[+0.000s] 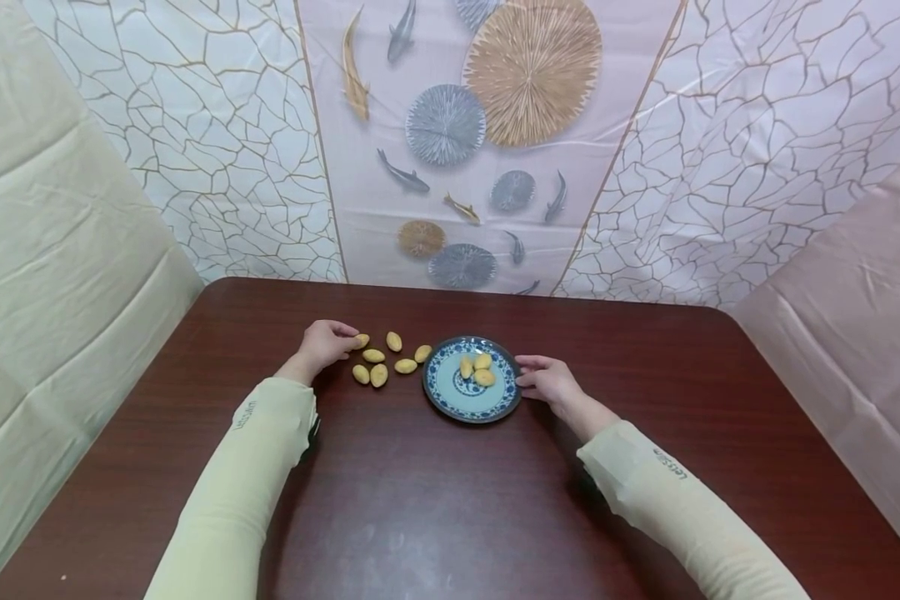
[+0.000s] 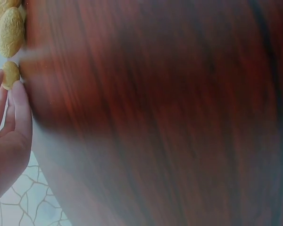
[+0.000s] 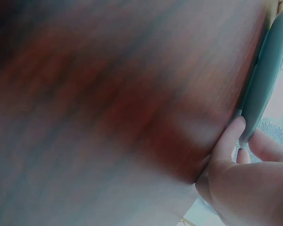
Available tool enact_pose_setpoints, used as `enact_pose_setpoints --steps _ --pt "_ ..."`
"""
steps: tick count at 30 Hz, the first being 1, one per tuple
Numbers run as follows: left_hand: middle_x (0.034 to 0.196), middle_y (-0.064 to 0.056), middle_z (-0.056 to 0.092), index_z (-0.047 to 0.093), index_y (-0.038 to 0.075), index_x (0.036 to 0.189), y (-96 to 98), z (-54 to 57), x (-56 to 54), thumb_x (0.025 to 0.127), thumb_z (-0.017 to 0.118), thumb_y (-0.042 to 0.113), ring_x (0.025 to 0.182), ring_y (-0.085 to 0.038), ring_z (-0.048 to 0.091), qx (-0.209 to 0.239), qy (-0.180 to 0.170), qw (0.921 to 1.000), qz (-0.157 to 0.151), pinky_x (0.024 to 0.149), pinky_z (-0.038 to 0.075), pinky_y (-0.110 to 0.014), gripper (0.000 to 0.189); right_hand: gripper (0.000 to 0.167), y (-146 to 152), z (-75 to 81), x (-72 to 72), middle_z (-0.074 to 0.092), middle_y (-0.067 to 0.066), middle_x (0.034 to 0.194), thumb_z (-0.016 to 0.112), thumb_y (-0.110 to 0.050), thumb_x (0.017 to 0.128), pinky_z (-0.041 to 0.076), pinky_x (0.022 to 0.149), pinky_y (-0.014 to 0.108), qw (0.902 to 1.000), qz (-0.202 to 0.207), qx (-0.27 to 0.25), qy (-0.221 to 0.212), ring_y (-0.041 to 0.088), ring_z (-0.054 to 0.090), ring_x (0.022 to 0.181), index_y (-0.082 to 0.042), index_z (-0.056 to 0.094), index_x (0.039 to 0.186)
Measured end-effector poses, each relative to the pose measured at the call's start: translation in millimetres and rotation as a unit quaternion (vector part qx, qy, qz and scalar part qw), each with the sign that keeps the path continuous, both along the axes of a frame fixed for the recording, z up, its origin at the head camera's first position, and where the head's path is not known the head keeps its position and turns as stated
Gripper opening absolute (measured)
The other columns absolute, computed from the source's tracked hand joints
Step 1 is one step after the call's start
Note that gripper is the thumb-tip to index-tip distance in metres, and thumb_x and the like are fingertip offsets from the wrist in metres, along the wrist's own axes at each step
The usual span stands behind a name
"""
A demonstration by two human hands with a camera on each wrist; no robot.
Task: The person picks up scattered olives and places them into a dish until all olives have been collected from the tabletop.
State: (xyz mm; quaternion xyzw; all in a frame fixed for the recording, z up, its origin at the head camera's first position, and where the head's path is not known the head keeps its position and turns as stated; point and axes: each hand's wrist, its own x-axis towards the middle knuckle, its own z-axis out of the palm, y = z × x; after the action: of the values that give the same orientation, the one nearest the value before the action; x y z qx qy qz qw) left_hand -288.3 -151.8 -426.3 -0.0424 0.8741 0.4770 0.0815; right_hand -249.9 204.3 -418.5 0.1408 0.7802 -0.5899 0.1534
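Note:
My left hand [image 1: 326,343] pinches a small yellow wrinkled oval piece [image 2: 10,75], nut-like in look, between thumb and fingertips. Several more yellow ovals [image 1: 373,356] lie loosely grouped on the table just right of that hand. A blue-and-white patterned plate [image 1: 446,398] with a dark rim sits right of the group, bearing 3 similar yellow pieces [image 1: 484,377]. At the plate's right edge, my right hand [image 1: 551,383] holds the rim. In the right wrist view, thumb and fingers [image 3: 269,147] lie on either side of the plate's edge [image 3: 266,70].
The dark reddish-brown wooden table [image 1: 420,500] reaches back to a patterned cloth backdrop [image 1: 255,142] with fish and round motifs. Pale fabric walls [image 1: 60,333] rise along the left and right sides. One yellow oval [image 1: 423,353] lies right beside the plate's left rim.

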Motion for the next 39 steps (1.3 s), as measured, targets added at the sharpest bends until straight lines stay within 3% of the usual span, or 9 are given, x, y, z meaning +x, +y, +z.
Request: enact_pose_setpoints --steps 7,18,26,31,39 --pt "0.120 -0.022 0.061 0.062 -0.002 0.117 -0.3 2.0 0.0 0.090 0.061 0.019 0.072 -0.008 0.064 -0.008 -0.007 0.9999 0.001 0.075 0.053 -0.025 0.034 0.048 0 0.3 0.4 0.051 0.017 0.124 0.055 0.007 0.087 0.055 0.081 0.028 1.0000 -0.003 -0.001 -0.001 0.015 0.055 0.096 -0.001 0.048 0.134" --pt "0.126 -0.023 0.056 0.057 -0.006 0.122 4.9 11.6 4.5 0.092 0.058 0.013 0.084 -0.016 0.065 0.088 -0.018 0.9958 0.014 0.080 0.055 -0.024 0.036 0.048 0 1.2 0.5 0.051 0.012 0.112 0.055 0.007 0.087 0.055 0.077 0.026 1.0000 0.000 0.004 0.003 0.014 0.055 0.089 0.000 0.048 0.134" --pt "0.120 -0.023 0.060 0.056 -0.009 0.122 11.3 15.9 4.9 0.091 0.058 0.012 0.082 -0.015 0.065 0.132 -0.012 0.9912 -0.006 0.076 0.055 -0.023 0.037 0.049 0 0.0 0.9 0.052 0.012 0.115 0.055 0.008 0.087 0.055 0.079 0.027 1.0000 -0.005 -0.002 0.001 0.012 0.055 0.090 -0.001 0.048 0.134" --pt "0.110 -0.016 0.065 0.057 -0.008 0.121 17.3 18.4 4.3 0.090 0.059 0.012 0.078 -0.013 0.065 0.136 -0.010 0.9905 -0.019 0.076 0.055 -0.023 0.037 0.049 0 0.4 1.8 0.053 0.011 0.111 0.056 0.008 0.086 0.055 0.076 0.026 0.9999 -0.006 -0.008 0.004 0.013 0.056 0.088 0.000 0.049 0.133" --pt "0.116 -0.021 0.063 0.057 -0.005 0.122 29.1 20.9 4.7 0.092 0.058 0.016 0.082 -0.019 0.067 0.123 -0.015 0.9918 -0.030 0.084 0.054 -0.033 0.037 0.048 0 1.1 1.6 0.053 0.012 0.117 0.054 0.008 0.087 0.055 0.077 0.025 1.0000 -0.008 -0.002 0.003 0.012 0.055 0.089 -0.001 0.049 0.134"
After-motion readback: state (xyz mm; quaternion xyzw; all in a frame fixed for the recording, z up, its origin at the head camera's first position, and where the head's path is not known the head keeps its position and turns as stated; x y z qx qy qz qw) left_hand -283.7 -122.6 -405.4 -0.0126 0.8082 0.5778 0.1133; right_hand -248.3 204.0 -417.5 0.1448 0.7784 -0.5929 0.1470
